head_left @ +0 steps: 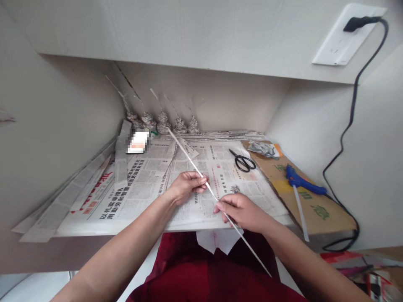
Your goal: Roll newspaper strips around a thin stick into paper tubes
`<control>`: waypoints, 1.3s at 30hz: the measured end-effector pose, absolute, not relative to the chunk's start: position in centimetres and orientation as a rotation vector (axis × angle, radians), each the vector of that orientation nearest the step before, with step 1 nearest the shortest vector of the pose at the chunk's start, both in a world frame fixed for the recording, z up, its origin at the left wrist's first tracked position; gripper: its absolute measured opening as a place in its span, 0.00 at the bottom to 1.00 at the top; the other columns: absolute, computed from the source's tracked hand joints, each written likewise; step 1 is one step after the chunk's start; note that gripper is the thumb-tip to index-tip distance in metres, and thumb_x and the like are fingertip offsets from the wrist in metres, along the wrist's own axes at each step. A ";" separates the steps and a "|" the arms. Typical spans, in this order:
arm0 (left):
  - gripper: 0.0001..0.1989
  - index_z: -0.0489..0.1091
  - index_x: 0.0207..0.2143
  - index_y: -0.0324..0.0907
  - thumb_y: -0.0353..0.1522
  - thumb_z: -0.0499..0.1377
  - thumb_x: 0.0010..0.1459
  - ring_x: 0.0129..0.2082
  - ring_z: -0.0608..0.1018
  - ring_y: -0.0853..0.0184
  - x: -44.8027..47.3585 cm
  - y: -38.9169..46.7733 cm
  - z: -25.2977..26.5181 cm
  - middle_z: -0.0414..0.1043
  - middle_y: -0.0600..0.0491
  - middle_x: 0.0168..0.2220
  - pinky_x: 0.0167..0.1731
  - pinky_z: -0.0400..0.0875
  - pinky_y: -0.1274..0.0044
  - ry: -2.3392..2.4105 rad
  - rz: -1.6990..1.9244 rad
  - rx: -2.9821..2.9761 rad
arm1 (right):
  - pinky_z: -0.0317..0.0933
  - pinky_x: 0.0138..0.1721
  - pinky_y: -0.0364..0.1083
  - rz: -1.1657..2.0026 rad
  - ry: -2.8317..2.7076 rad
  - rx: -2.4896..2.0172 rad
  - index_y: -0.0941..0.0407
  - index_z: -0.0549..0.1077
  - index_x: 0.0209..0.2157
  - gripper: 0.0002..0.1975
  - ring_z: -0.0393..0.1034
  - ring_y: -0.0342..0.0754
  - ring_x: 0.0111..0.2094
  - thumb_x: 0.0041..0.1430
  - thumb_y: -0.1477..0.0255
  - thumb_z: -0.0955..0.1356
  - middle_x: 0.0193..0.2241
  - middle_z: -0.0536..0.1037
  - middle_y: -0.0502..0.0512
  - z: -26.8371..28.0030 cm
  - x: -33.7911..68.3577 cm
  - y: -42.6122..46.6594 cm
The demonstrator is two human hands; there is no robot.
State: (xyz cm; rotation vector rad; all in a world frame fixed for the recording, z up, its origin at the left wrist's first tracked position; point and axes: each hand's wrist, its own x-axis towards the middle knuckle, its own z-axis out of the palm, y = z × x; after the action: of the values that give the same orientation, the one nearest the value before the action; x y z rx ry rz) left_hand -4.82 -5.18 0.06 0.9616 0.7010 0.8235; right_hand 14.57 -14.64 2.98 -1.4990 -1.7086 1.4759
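Note:
A long thin white paper stick (pixel 192 162) slants across the middle, its far end over the newspaper and its near end over my red clothing. My left hand (pixel 189 184) pinches it between thumb and fingers near its middle. Closer to me, my right hand (pixel 241 211) is closed on the same stick, thumb on top. Beneath both hands lie printed newspaper sheets (pixel 145 184). Black-handled scissors (pixel 243 161) rest on the paper, beyond my right hand.
Several coiled paper figures (pixel 163 121) stand along the back, left of a bundle of rolled paper sticks (pixel 226 136). On the right, a blue glue gun (pixel 302 181) with a white glue stick lies on cardboard (pixel 310 209); a black cord (pixel 349 113) runs to the wall socket (pixel 341 46). Paper strips (pixel 56 209) lie left.

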 end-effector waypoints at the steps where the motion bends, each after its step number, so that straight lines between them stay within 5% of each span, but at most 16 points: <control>1: 0.12 0.74 0.29 0.32 0.31 0.68 0.44 0.25 0.75 0.73 -4.8 -5.2 0.0 0.72 0.50 0.24 0.24 0.70 0.84 0.705 0.823 0.963 | 0.55 0.20 0.38 1.414 -1.730 -1.501 0.57 0.73 0.32 0.16 0.62 0.38 0.18 0.60 0.61 0.60 0.21 0.72 0.50 2.7 14.1 -14.2; 7: 0.12 0.74 0.32 0.33 0.33 0.66 0.46 0.23 0.74 0.75 -4.9 -5.0 0.2 0.72 0.50 0.25 0.22 0.70 0.86 0.709 0.873 0.921 | 0.58 0.22 0.40 1.141 -1.776 -1.590 0.57 0.74 0.29 0.17 0.64 0.39 0.18 0.60 0.61 0.60 0.19 0.73 0.50 1.4 13.0 -13.2; 28: 0.13 0.74 0.30 0.32 0.32 0.68 0.43 0.23 0.76 0.72 -4.7 -4.3 -0.4 0.73 0.48 0.23 0.24 0.73 0.84 0.647 0.847 0.928 | 0.47 0.12 0.37 1.349 -1.499 -1.513 0.58 0.73 0.37 0.22 0.63 0.39 0.17 0.55 0.53 0.63 0.20 0.71 0.50 1.0 12.3 -12.6; 39: 0.10 0.74 0.28 0.32 0.30 0.67 0.44 0.22 0.75 0.73 -4.9 -3.9 -0.7 0.73 0.48 0.24 0.23 0.71 0.84 0.673 0.891 0.947 | 0.49 0.14 0.37 1.317 -1.521 -1.646 0.60 0.72 0.31 0.21 0.65 0.39 0.18 0.54 0.54 0.64 0.21 0.73 0.53 0.7 13.2 -13.3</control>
State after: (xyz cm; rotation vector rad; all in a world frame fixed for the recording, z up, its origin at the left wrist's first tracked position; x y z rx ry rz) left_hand -4.87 -3.92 -0.73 0.9475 0.6728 0.8913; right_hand 13.18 -13.25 0.69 -1.6459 -1.5213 1.3168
